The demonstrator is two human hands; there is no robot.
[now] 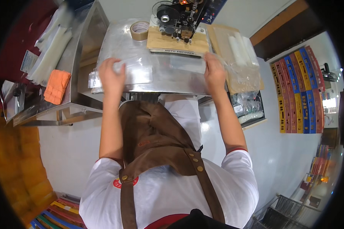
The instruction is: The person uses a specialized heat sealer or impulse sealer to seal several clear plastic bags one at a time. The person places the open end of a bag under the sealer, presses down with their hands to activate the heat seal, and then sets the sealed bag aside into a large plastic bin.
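My left hand (112,75) is blurred and hovers over a spread stack of clear plastic bags (139,73) at the table's left front. Its thumb and fingers are apart, with no held thing visible between them. By the right front corner of a coding machine (179,25) is my right hand (215,74), its fingers close together. Another clear plastic bag (186,63) lies flat in front of the machine and reaches toward those fingers; whether they grip it is unclear. The machine has a black reel and a tan base plate (163,38).
A tape roll (140,31) sits left of the machine. Plastic bags (240,51) lie on brown paper to the right, above an open drawer or tray (248,108). An orange cloth (56,86) and more bags (53,54) rest on the left steel table (76,57). Coloured crates (299,91) are stacked at far right.
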